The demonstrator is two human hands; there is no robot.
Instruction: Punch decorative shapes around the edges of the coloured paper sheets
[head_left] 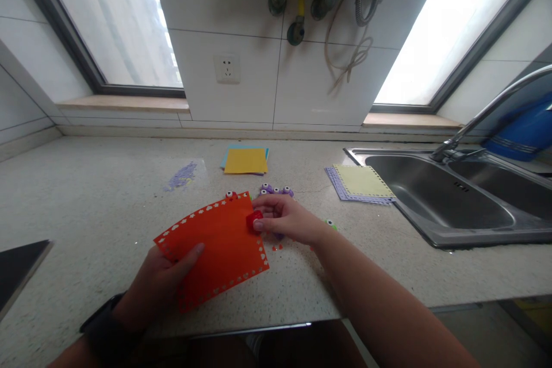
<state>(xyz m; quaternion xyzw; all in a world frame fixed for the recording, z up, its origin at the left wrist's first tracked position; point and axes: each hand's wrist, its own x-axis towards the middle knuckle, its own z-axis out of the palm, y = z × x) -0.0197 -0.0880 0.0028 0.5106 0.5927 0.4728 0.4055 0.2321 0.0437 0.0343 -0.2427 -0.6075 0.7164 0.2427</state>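
My left hand (175, 273) grips a sheet of orange-red paper (219, 244) by its left side, thumb on top. Small shapes are punched along the sheet's edges. At its right edge, my right hand (280, 218) has thumb and fingers closed on a small red craft punch (254, 221), which sits over the paper's border. Behind the sheet stands another red punch (232, 195), and beyond my fingers are several purple punches (276, 190). A green punch (330, 223) is partly hidden by my right forearm. Tiny red paper cut-outs (277, 248) lie on the counter.
Yellow and blue paper sheets (245, 161) are stacked toward the wall. Pale yellow and purple sheets with punched edges (364, 181) lie beside the steel sink (431, 195). Purple paper bits (183, 176) are heaped at left; a dark flat object (21, 267) is at the left edge.
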